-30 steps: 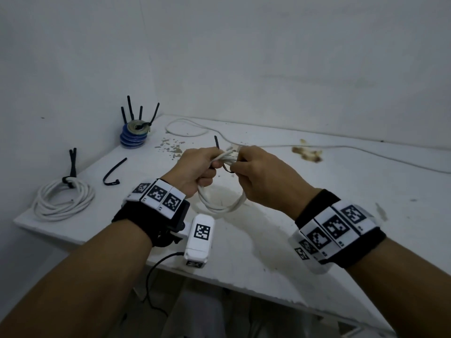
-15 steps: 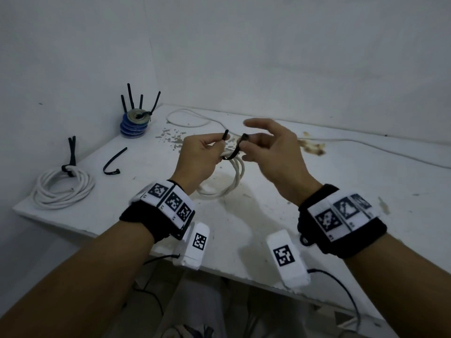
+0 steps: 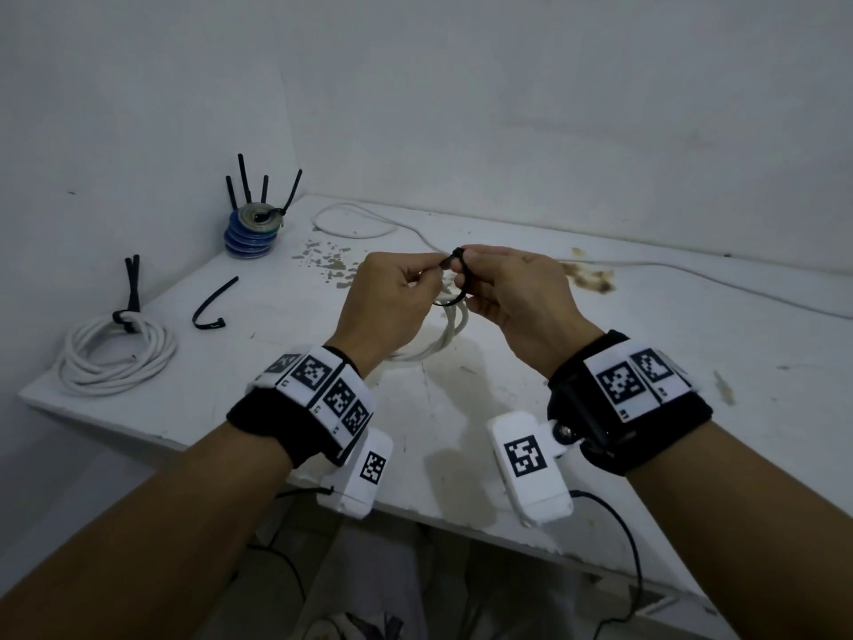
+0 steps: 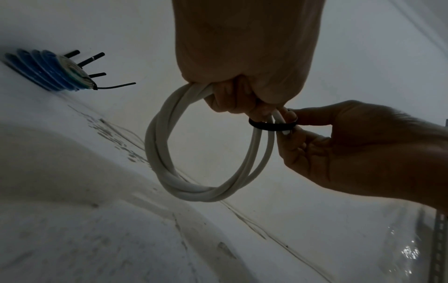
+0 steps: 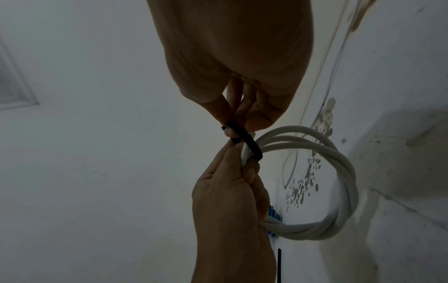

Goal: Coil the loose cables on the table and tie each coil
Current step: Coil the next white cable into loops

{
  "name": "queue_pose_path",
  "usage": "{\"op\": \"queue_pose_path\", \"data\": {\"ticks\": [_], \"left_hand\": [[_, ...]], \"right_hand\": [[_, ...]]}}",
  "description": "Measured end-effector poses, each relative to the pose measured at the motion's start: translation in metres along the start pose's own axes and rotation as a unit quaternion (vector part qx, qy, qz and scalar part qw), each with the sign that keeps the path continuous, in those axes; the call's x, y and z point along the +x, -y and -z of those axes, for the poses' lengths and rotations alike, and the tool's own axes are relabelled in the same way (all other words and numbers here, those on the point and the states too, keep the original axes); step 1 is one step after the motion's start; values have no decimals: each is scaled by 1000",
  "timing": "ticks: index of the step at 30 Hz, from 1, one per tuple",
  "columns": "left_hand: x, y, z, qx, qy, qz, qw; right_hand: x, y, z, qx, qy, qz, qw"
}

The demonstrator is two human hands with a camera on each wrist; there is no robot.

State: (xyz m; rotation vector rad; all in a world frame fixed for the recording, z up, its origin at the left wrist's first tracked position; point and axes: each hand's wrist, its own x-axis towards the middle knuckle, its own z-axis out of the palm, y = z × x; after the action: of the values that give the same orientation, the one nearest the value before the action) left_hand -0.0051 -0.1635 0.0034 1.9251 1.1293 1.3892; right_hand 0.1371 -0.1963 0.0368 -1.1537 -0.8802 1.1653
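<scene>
while left hand (image 3: 392, 293) grips coil (image 4: 169, 162), right hand (image 3: 512, 293) pinches tie (image 4: 271, 126).

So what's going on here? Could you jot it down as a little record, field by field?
left hand: grips white cable coil
right hand: pinches black tie looped round that coil
finished coil: tied, table's left end
spare tie: lies on table
loose cable: uncoiled, far side
</scene>
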Motion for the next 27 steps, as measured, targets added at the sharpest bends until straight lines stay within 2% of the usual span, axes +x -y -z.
{"op": "queue_pose_path", "data": {"ticks": [3,7,11,14,17,20,23,25,27], "left_hand": [[0,-4,-1,-4,12,0,1000],[-1,-6,0,6,32,4,999],[-1,-3,5,-8,44,56,997],[-2,-6,4,-34,81,83,993],[-3,-6,4,-35,110,86,990],[-5,-6,5,9,145,91,985],[-10,-7,4,16,144,88,985],[-9,-4,4,-9,131,100,986],[-7,-3,4,-39,125,124,984]], "right_hand": [[1,-2,-3,-31,-4,3,999],[0,1,-4,-141,-6,75,987],[5,-2,0,-307,19,164,937],[12,-6,-2,-367,-7,208,907],[16,-14,-6,-404,-21,215,889],[22,-17,-6,-371,-47,194,907],[31,-8,-6,-321,-84,180,926],[32,-6,-7,-298,-77,170,936],[28,-9,-7,-265,-33,153,951]]}}
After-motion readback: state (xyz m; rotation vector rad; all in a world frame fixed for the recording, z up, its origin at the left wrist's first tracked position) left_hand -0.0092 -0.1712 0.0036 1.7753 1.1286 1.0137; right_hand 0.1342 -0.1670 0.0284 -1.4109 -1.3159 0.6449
